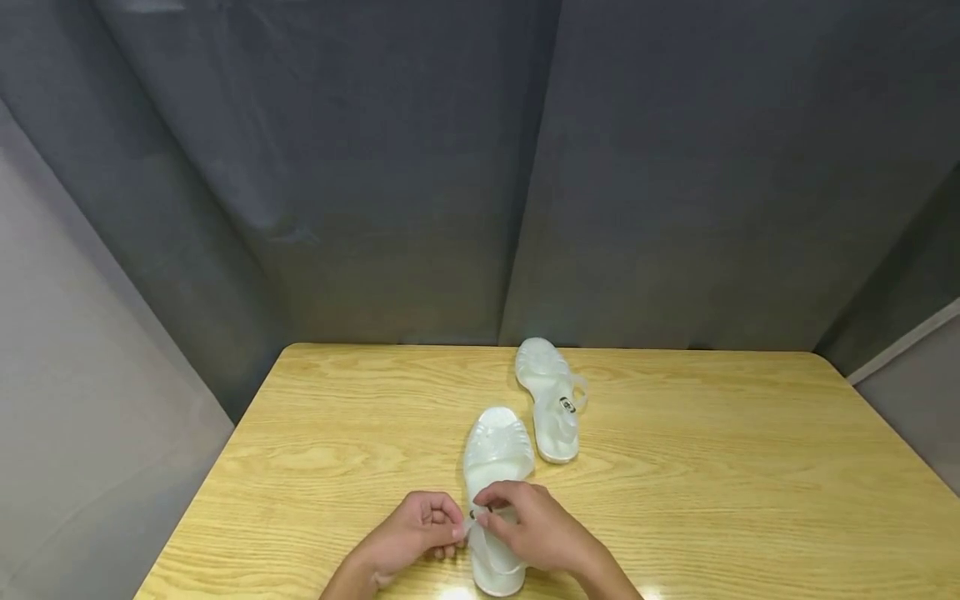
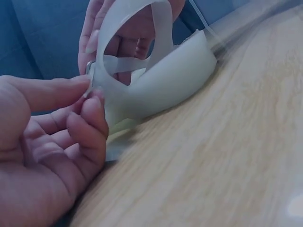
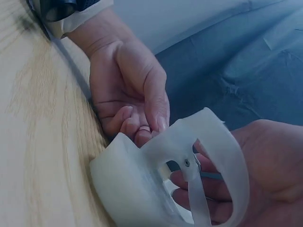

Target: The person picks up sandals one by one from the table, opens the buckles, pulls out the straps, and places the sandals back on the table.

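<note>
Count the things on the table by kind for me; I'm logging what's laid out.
Translucent white sandals: 2, the near sandal with its strap pinched by the left hand and right hand, and the far sandal untouched.
Hands: 2.
Wooden table: 1.
Total: 5.

Table (image 1: 300, 467) across the lower frame, near sandal (image 1: 495, 467) at lower centre on it, left hand (image 1: 420, 525) at its left side, right hand (image 1: 536, 525) at its right, far sandal (image 1: 551, 400) just above and right, curtain (image 1: 480, 167) filling the upper frame behind.
</note>
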A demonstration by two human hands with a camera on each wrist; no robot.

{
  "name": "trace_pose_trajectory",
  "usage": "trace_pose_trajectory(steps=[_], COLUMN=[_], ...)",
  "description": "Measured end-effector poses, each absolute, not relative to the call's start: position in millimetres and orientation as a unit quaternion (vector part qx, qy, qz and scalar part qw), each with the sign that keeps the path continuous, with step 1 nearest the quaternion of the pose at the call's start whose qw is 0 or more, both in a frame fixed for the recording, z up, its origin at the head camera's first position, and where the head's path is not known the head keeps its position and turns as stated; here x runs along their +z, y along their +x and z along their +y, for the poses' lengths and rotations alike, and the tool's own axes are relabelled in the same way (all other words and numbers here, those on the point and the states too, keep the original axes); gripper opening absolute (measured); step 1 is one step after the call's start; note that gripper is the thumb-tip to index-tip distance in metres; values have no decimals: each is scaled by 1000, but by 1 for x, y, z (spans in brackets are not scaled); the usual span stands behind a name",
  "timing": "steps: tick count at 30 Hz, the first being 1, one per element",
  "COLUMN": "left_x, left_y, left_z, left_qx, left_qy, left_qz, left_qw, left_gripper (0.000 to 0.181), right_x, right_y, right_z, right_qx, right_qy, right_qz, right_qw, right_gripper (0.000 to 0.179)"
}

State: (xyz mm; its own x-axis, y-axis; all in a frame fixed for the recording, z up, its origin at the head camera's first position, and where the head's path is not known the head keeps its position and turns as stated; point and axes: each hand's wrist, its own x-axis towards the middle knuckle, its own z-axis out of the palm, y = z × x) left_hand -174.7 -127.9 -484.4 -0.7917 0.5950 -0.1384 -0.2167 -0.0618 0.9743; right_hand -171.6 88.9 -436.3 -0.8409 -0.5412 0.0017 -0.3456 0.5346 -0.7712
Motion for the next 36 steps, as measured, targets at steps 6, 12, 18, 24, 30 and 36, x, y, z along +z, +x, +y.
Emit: trace_pose_trajectory(steps=[6, 12, 18, 24, 30, 36], left_x=[-492, -493, -491, -491, -491, -490], left_y=[-177, -178, -176, -176, -176, -176], left_z=[-128, -126, -122, -120, -120, -119], left_qx=[735, 743, 750, 759, 762, 762], left_qy=[141, 147, 148, 135, 139, 138], left_qz=[597, 587, 581, 571, 563, 563], left_qw=[287, 286, 278, 283, 288, 288], left_gripper=[15, 6, 2, 5, 6, 5], right_x=[-438, -439, -440, -442, -445, -445], right_y=[-171, -170, -170, -171, -170, -170], right_z=[89, 87, 87, 86, 83, 83], right_qx=[-429, -442, -454, -464, -464, -464], right_qy=[-248, -236, -232, -226, -220, -217], right_qz=[860, 858, 852, 848, 850, 851], right_qw=[119, 116, 122, 122, 116, 116], right_gripper=[18, 13, 12, 11, 12, 11])
